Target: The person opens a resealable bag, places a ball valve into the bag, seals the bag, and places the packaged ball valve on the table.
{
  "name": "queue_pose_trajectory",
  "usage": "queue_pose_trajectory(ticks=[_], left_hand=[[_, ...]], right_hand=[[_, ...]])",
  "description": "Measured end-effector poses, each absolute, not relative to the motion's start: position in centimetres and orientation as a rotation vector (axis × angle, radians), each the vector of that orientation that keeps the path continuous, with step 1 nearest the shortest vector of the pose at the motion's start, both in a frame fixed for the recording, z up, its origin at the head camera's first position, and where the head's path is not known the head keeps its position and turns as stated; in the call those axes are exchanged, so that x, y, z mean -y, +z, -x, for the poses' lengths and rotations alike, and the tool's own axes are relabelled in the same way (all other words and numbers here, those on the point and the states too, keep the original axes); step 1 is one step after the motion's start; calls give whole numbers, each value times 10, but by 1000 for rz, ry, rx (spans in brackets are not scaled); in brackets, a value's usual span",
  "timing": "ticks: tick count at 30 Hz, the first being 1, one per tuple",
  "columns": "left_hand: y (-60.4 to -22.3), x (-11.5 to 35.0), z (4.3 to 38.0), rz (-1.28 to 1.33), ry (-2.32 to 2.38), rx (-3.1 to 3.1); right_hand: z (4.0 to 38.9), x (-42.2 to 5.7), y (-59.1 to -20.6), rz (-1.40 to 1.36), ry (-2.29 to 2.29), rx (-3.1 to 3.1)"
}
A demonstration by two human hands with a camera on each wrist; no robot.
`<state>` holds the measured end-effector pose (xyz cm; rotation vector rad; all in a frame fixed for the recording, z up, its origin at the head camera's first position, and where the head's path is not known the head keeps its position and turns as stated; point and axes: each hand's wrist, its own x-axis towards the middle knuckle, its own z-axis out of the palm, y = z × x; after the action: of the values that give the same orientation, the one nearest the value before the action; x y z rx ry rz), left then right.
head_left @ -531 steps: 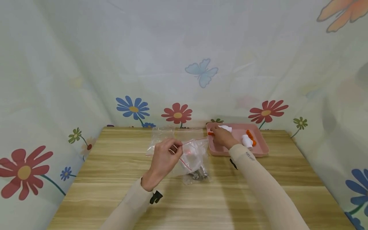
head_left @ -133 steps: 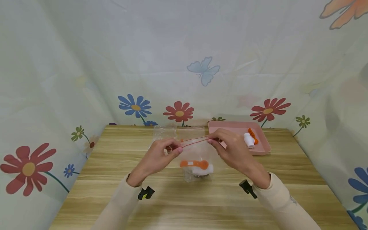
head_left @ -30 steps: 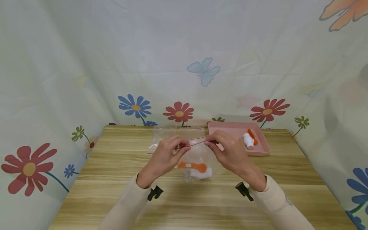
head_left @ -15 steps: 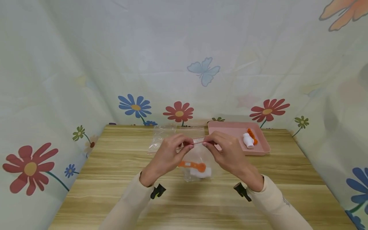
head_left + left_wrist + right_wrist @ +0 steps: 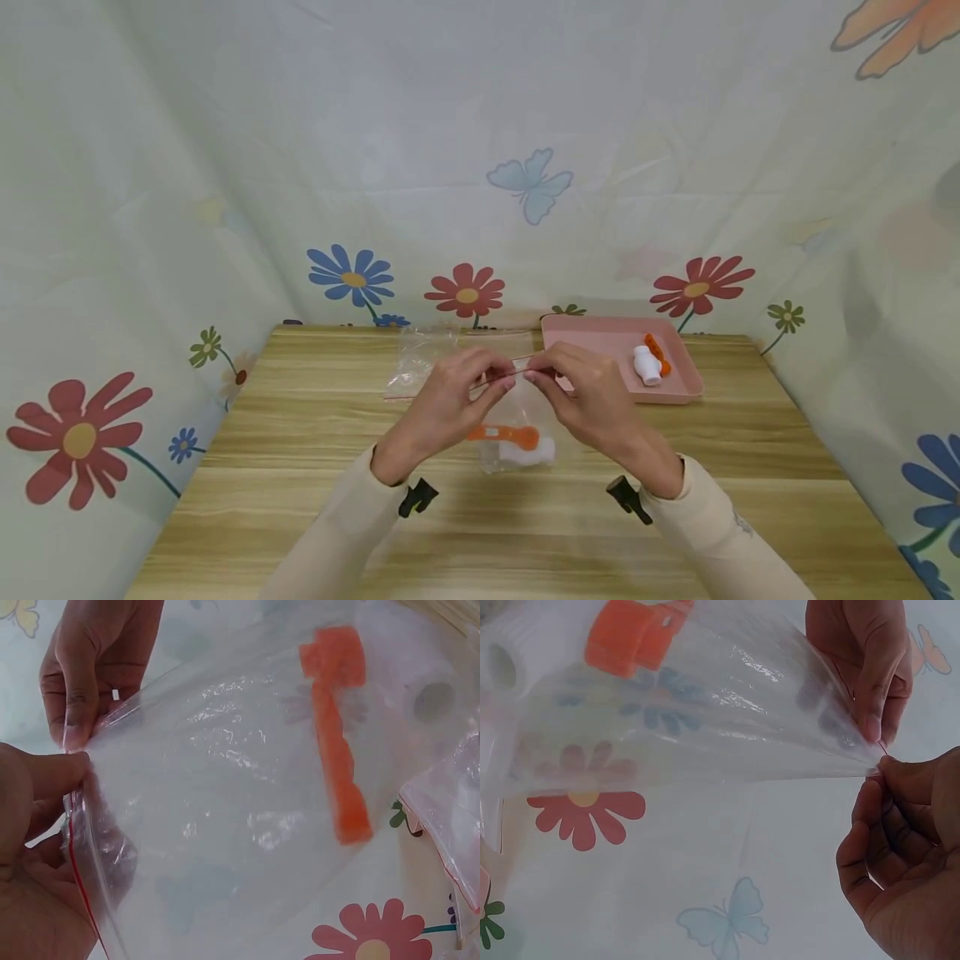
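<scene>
A clear zip bag [image 5: 536, 410] with a red seal line hangs between both hands. My left hand [image 5: 448, 402] pinches its top edge between thumb and fingers. Close beside it, my right hand [image 5: 597, 398] pinches the same edge. Low in the bag are an orange handle-shaped piece [image 5: 339, 761] and a white tubular pipe fitting [image 5: 424, 679], both seen through the plastic. In the right wrist view the orange piece [image 5: 626, 637] lies at the end far from the fingers. The left wrist view shows the red line running from the fingertips to the lower edge.
A pink tray [image 5: 588, 333] at the back right holds another white fitting [image 5: 647, 367] and another orange piece [image 5: 657, 353]. Flat clear bags [image 5: 420, 354] lie behind my left hand on the wooden table [image 5: 322, 417]. A flowered curtain [image 5: 420, 125] stands behind the table.
Over the last second my left hand has slid right along the bag's top edge toward my right hand. Earlier, my right hand was in the tray, where an additional white fitting lay.
</scene>
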<state>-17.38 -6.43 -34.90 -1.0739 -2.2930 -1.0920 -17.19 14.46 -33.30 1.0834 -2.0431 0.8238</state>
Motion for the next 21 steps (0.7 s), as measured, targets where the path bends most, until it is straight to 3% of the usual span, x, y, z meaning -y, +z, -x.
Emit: queue_pose_trajectory(ticks=[21], left_hand=[[-358, 86, 176, 972, -1098, 2410]], right_hand=[[171, -159, -329, -1002, 794, 2082]])
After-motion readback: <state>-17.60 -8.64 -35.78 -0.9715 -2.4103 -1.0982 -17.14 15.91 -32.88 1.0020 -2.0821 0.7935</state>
